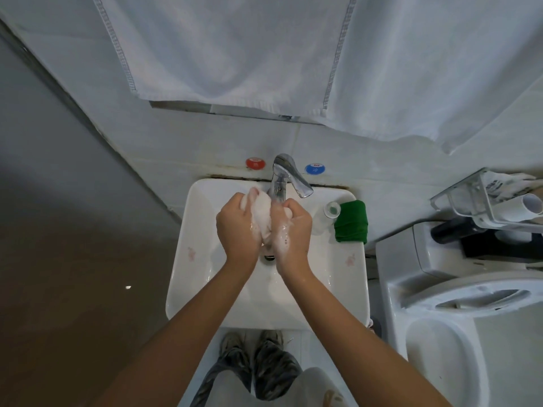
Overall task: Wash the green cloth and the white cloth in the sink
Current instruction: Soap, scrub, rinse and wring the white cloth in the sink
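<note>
Over the white sink (194, 277), both my hands hold the bunched white cloth (261, 212) under the chrome tap (283, 179). My left hand (236, 227) grips its left side. On its right side my right hand (292, 230) grips it, and that hand is covered in soap foam. Much of the cloth is hidden between my palms. The green cloth (351, 221) lies folded on the sink's right rim, apart from both hands.
A small clear bottle (330, 214) stands on the rim beside the green cloth. Red (255, 163) and blue (314, 168) markers flank the tap on the wall. A white towel (235, 48) hangs above. A toilet (458, 318) stands at right.
</note>
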